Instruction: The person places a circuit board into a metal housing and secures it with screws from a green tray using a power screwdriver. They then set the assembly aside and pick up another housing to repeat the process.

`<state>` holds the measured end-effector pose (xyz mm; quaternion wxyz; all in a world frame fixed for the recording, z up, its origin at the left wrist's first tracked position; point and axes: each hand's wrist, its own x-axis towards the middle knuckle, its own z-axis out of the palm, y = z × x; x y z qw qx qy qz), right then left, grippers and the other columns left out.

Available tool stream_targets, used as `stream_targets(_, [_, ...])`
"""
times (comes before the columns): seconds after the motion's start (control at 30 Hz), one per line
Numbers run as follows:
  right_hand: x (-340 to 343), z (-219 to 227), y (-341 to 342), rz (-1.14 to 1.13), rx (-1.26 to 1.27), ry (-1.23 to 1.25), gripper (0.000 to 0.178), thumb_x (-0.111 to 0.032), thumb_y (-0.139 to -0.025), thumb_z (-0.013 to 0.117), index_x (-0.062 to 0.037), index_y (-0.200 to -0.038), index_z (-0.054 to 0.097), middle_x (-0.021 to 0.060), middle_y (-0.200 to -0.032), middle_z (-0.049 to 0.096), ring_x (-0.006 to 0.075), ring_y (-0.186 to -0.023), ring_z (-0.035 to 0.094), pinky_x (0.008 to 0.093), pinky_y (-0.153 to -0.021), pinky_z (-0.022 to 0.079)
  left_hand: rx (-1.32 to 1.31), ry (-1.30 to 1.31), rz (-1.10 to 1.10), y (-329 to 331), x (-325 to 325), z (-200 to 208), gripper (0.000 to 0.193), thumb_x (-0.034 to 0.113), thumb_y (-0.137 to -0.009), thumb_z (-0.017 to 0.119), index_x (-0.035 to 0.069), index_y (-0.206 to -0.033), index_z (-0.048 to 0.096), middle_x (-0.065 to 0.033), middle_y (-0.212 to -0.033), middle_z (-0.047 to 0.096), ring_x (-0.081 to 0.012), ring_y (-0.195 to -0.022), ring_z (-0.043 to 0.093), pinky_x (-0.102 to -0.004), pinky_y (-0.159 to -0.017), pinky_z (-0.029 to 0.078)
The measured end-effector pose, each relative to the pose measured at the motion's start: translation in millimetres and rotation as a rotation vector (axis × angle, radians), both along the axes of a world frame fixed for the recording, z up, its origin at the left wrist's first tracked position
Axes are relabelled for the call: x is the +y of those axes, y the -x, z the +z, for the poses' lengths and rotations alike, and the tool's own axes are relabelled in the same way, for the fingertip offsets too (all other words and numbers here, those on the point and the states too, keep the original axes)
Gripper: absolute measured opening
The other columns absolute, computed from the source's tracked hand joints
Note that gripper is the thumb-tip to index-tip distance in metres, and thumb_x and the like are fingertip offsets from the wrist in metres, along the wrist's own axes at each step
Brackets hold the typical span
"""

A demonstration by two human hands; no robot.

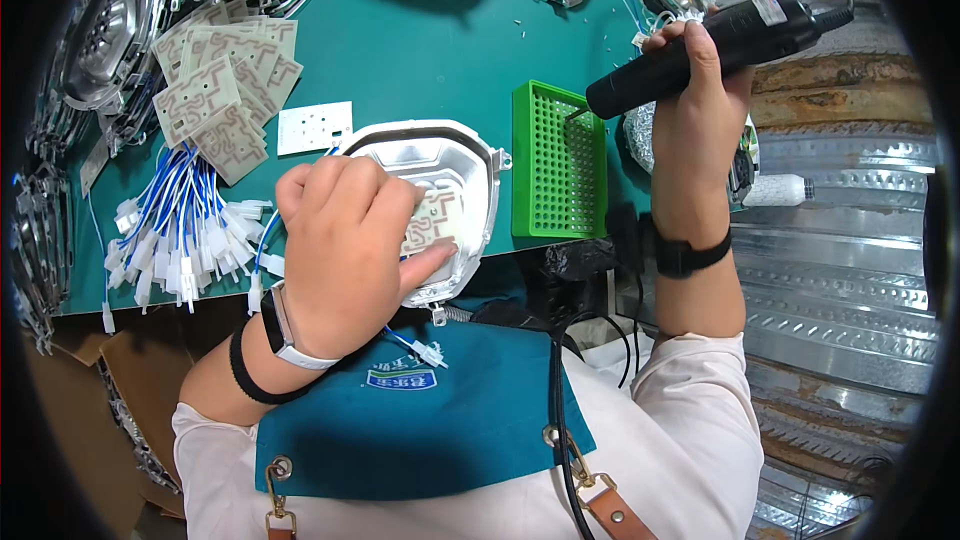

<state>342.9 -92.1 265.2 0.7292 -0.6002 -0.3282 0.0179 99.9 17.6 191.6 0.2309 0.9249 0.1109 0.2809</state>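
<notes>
My right hand (700, 90) is wrapped round a black corded electric screwdriver (695, 55). The tool's thin bit reaches over a green tray (518, 155) full of small holes, near its upper end; whether it touches a screw is too small to tell. A silvery metal lamp housing (478, 175) lies at the table's front edge. Inside it sits a pale circuit board (432, 215) with brownish tracks. My left hand (345, 230) lies curled over the housing, thumb and fingers against the board, hiding its left part. Blue and white wires with a white connector (428, 353) hang below.
Loose circuit boards (215, 90) are piled at the left, above a bundle of wires with white connectors (185, 260). Another white board (315, 128) lies behind the housing. Stacked metal housings (110, 30) line the left and back. Corrugated metal (840, 270) fills the right side.
</notes>
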Motion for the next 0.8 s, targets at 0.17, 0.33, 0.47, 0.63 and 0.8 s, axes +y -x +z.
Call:
stream_targets(0.17, [2.2,-3.4,21.0,-0.106,-0.143,0.025,0.029,-0.004,-0.087,0.059,-0.0022,-0.109,0.04,0.0104,-0.089,0.056,0.0197,-0.081,0.057,0.0345,-0.079,0.049,-0.01,0.0,0.014,2.7,-1.2,0.3,0.042,0.023,-0.055,0.079,0.007,-0.088,0.059,-0.0068,-0.082,0.049,-0.0272,-0.085,0.049,-0.0401,-0.083,0.031])
stream_targets(0.33, [-16.0,9.0,22.6,-0.101,-0.092,-0.114,0.033,-0.006,-0.088,0.057,-0.0012,-0.114,0.039,0.0114,-0.091,0.057,0.0207,-0.082,0.059,0.0344,-0.08,0.049,-0.053,0.008,0.054,6.6,-3.2,5.2,0.046,0.025,-0.057,0.078,0.007,-0.095,0.06,-0.0062,-0.093,0.056,-0.0266,-0.094,0.051,-0.0398,-0.085,0.03])
stream_targets(0.47, [-32.1,43.7,57.5,-0.076,-0.075,-0.306,0.035,-0.019,-0.087,0.056,-0.0031,-0.113,0.04,0.0125,-0.097,0.053,0.0223,-0.09,0.054,0.0365,-0.089,0.044,-0.067,-0.016,0.045,12.2,-0.1,-5.6,0.045,0.027,-0.058,0.078,0.008,-0.095,0.061,-0.0053,-0.092,0.057,-0.025,-0.093,0.052,-0.0403,-0.085,0.03])
stream_targets(0.63, [-35.2,39.6,107.0,0.347,0.045,-0.562,0.048,-0.022,-0.07,0.06,-0.0004,-0.11,0.042,0.0054,-0.082,0.042,0.0151,-0.072,0.046,0.0297,-0.073,0.041,-0.002,-0.018,0.03,11.6,2.0,-2.5,0.043,0.029,-0.057,0.079,0.008,-0.09,0.061,-0.0035,-0.086,0.055,-0.0231,-0.087,0.052,-0.039,-0.081,0.03])
stream_targets(0.8, [-3.1,10.4,130.3,0.506,0.049,-0.394,0.058,-0.026,-0.071,0.057,-0.0076,-0.124,0.045,0.0038,-0.081,0.041,0.0126,-0.067,0.044,0.0289,-0.065,0.036,-0.048,0.016,0.019,10.4,2.7,-6.9,0.041,0.029,-0.055,0.08,0.01,-0.085,0.06,-0.0027,-0.083,0.054,-0.0226,-0.085,0.052,-0.0398,-0.08,0.031])
